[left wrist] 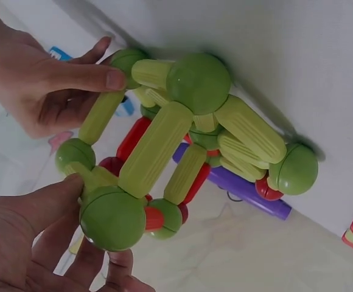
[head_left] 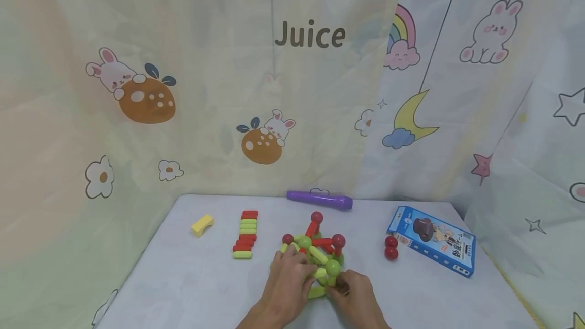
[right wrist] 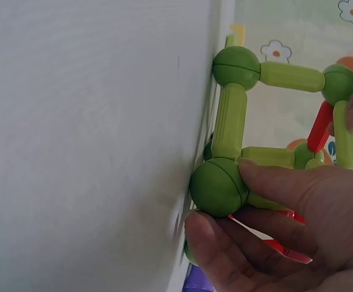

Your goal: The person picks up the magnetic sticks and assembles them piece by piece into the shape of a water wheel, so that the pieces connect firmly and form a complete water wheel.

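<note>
A ball-and-stick toy frame of green and red balls joined by light green and red rods stands on the table between both hands. My left hand grips its near left upper part. In the left wrist view, the thumb lies on a light green rod beside a green ball, fingers curled beneath. My right hand is at the near right lower corner. It pinches a green ball between thumb and fingers, close to the tabletop, where light green rods meet.
To the left lie a row of red and light green rods and a yellow arch block. A purple tube-shaped stick lies at the back. On the right are two red balls and a blue box. Printed curtains hang behind.
</note>
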Demonstrator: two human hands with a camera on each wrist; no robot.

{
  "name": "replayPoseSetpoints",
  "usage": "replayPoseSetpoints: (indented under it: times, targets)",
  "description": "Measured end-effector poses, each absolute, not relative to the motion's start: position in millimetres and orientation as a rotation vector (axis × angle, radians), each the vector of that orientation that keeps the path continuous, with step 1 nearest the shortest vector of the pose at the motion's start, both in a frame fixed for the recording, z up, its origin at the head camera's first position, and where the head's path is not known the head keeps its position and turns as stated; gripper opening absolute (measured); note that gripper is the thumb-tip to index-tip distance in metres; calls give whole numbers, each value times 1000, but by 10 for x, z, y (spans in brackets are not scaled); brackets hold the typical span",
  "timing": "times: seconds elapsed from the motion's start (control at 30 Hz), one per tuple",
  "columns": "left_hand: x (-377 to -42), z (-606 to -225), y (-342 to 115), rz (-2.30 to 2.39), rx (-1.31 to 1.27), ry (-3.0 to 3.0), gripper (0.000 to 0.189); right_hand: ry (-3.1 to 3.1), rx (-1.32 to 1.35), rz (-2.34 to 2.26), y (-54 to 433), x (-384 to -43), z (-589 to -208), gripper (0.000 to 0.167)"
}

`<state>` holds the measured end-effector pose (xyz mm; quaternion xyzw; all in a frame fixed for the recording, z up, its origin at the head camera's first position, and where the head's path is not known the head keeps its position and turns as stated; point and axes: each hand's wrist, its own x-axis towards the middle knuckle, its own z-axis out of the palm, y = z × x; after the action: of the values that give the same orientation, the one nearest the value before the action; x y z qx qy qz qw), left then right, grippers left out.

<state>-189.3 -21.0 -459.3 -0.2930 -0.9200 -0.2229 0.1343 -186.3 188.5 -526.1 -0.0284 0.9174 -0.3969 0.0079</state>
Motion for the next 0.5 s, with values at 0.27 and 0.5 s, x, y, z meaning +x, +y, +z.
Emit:
replayPoseSetpoints:
  times: [0.27, 0.5]
  targets:
    - [-1897, -4635, -206, -616, -849, -2672, 22, 2844, -35, -1214, 1844, -1866, -5276, 19]
    - [-1897, -4678, -204, -611, -855, -2629, 22, 2900, -43, -1164, 1806, -1860, -5276, 20]
